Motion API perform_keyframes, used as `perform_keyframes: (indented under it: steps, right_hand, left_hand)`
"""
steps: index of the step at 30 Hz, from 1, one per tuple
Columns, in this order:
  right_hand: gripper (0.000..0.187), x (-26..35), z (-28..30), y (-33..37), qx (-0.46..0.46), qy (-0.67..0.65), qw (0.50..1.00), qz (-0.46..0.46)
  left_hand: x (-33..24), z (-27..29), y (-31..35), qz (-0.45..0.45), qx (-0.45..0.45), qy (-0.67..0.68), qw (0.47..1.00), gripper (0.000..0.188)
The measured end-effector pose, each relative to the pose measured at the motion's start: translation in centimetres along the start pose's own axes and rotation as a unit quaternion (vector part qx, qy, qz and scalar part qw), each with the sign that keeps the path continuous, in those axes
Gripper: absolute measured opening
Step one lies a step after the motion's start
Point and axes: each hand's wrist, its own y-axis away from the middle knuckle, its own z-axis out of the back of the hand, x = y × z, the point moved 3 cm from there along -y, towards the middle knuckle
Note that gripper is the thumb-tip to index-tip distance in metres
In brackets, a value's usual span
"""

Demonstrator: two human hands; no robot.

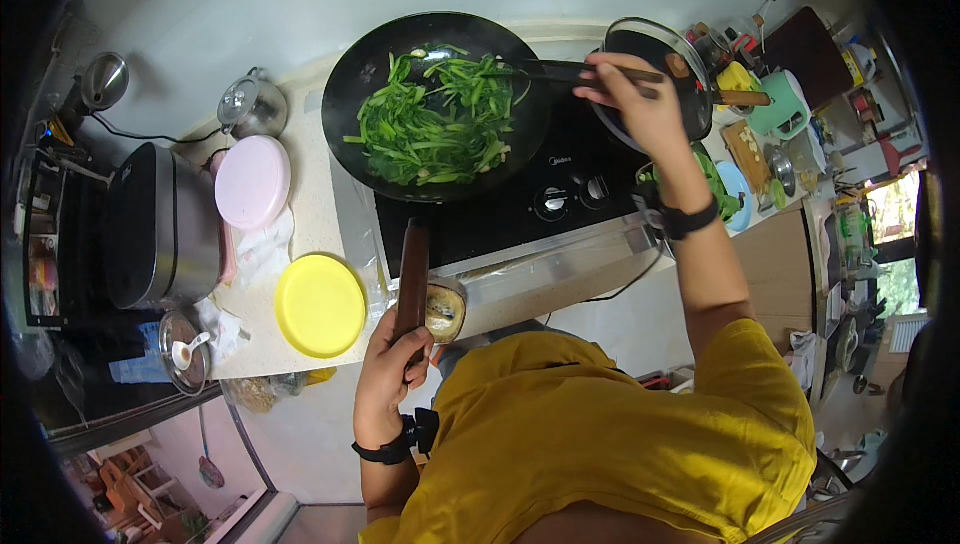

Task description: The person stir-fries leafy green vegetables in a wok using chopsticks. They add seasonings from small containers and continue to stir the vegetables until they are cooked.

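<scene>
A black wok [340, 74] sits on the left side of the cooktop [470, 244], with wilted leafy greens [410, 124] and small pale bits spread inside. My left hand [385, 369] is wrapped round its brown wooden handle [414, 264], which points toward me. Over the right side of the cooktop, my right hand [640, 104] grips a pair of dark chopsticks [565, 71]. Their far ends reach over the wok's right rim to the greens; the tips are hard to make out among the leaves.
Right of the wok stands another dark pan [640, 44] with a glass lid [655, 24]. A yellow plate [320, 306], a pink round lid or plate [253, 182], a metal pot [252, 106] and a dark cooker [165, 224] occupy the left counter. Knobs [552, 201] line the cooktop's front.
</scene>
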Motion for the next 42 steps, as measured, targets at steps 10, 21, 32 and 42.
perform_keyframes:
  steps: [10, 21, 32, 42]
  right_hand:
    - [0.021, 3.6, -0.8, 6.2, -0.032, 0.045, 0.998, -0.020]
    - [0.025, 3.8, -6.2, 16.3, 0.071, 0.359, 0.888, 0.279]
    - [0.021, -2.0, -11.0, 14.3, 0.002, 0.318, 0.877, 0.361]
    - [0.008, 3.5, -8.6, 11.0, 0.059, 0.234, 0.954, 0.180]
  left_hand:
    - [-0.8, -0.3, -0.4, -0.012, 0.076, -0.066, 0.995, 0.030]
    - [-0.7, -2.1, 0.3, -0.097, 0.063, -0.097, 0.988, 0.042]
    - [-0.8, -2.3, 0.2, -0.084, 0.068, -0.119, 0.987, 0.042]
    - [-0.8, -2.4, 0.4, -0.085, 0.055, -0.123, 0.987, 0.041]
